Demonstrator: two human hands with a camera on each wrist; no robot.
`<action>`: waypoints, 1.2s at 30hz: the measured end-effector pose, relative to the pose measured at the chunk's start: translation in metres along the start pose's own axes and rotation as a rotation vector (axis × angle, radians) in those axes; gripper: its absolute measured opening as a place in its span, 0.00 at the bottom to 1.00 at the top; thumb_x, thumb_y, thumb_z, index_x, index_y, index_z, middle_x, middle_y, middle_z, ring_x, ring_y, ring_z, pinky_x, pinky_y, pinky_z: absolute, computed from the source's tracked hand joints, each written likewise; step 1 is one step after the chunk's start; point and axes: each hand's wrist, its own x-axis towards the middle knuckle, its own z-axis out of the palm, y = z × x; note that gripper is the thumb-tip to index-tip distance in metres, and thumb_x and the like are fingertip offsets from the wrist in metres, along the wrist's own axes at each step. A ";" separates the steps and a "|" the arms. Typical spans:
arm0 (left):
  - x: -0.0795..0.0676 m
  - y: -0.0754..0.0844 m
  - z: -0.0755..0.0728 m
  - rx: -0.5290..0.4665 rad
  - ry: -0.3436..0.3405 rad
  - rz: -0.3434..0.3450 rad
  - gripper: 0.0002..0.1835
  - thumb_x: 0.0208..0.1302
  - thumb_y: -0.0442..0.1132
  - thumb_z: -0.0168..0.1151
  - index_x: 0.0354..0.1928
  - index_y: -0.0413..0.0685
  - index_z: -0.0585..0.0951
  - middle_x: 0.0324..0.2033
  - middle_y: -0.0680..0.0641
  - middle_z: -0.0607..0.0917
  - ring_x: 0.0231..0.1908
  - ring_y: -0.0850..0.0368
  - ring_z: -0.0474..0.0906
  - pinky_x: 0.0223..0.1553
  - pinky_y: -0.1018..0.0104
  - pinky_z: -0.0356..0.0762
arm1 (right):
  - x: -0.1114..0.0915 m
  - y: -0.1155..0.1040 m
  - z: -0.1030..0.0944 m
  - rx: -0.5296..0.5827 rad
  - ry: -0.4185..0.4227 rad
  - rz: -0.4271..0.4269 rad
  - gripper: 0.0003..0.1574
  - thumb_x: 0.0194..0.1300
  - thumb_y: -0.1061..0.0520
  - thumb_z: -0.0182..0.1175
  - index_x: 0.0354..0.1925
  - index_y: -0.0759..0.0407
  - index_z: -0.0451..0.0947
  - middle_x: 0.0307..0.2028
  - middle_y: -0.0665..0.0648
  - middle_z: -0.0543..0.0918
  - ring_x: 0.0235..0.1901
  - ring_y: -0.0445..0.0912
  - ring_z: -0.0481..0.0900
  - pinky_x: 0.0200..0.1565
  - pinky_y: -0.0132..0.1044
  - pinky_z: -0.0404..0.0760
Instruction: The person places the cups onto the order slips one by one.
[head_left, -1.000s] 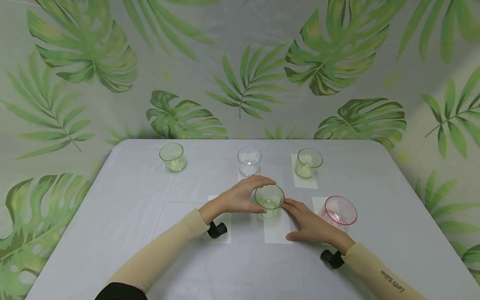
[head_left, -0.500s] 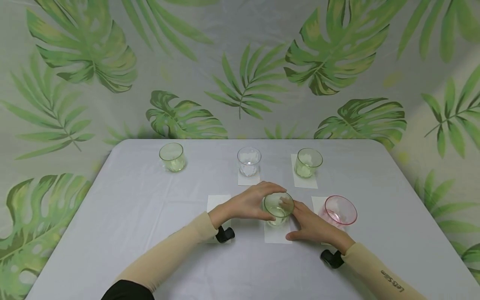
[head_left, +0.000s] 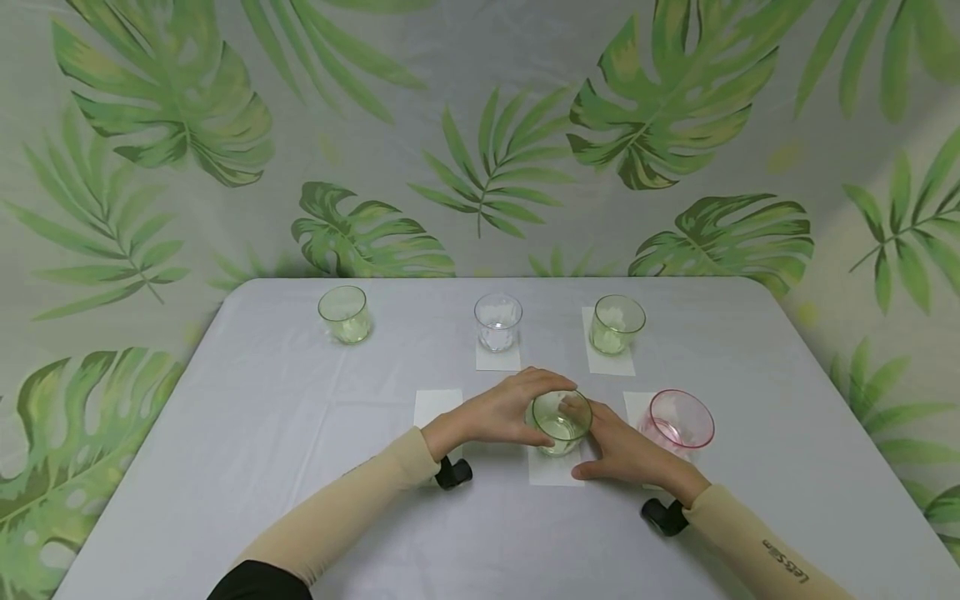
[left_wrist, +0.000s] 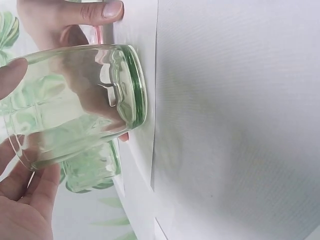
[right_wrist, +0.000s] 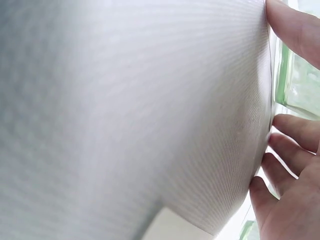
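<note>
A clear green-tinted glass [head_left: 561, 427] stands upright over a white paper slip [head_left: 555, 472] near the middle of the table. My left hand [head_left: 501, 407] holds it near the rim, thumb on the near side and fingers on the far side. In the left wrist view the base of the glass is very close to the paper; whether it touches, I cannot tell. To the right, my right hand [head_left: 626, 446] rests on the surface with fingers extended. Its fingers reach behind the glass and are seen through it. Thumb and fingertips [right_wrist: 280, 142] touch the surface in the right wrist view.
A pink glass [head_left: 678, 421] stands right beside my right forearm on a slip. Behind are a clear glass [head_left: 498, 323] and a green glass [head_left: 617, 325] on slips. Another green glass [head_left: 347, 315] is at back left. A paper slip [head_left: 437, 404] lies partly under my left wrist.
My left hand has moved right and slightly nearer with the green glass, bringing it over the slip and against or close to my right hand. The right hand has stayed put.
</note>
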 end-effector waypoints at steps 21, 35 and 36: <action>-0.003 0.001 0.000 0.038 -0.041 0.031 0.39 0.52 0.39 0.74 0.66 0.41 0.67 0.63 0.46 0.70 0.64 0.54 0.61 0.65 0.67 0.56 | 0.001 0.001 0.002 0.006 -0.022 0.023 0.57 0.52 0.51 0.73 0.71 0.66 0.54 0.69 0.70 0.54 0.68 0.63 0.51 0.62 0.60 0.61; -0.015 -0.003 -0.013 0.028 0.009 -0.031 0.42 0.53 0.43 0.74 0.68 0.42 0.65 0.66 0.47 0.67 0.67 0.56 0.58 0.67 0.66 0.54 | -0.003 -0.005 -0.002 0.082 0.026 0.097 0.60 0.53 0.48 0.72 0.69 0.72 0.51 0.65 0.73 0.60 0.65 0.63 0.57 0.63 0.60 0.59; -0.017 -0.005 -0.016 0.026 0.025 -0.040 0.41 0.53 0.43 0.74 0.68 0.42 0.66 0.66 0.47 0.67 0.67 0.56 0.57 0.67 0.65 0.54 | -0.003 -0.006 -0.003 0.083 0.033 0.098 0.59 0.52 0.48 0.73 0.69 0.72 0.51 0.65 0.72 0.60 0.65 0.63 0.57 0.63 0.60 0.59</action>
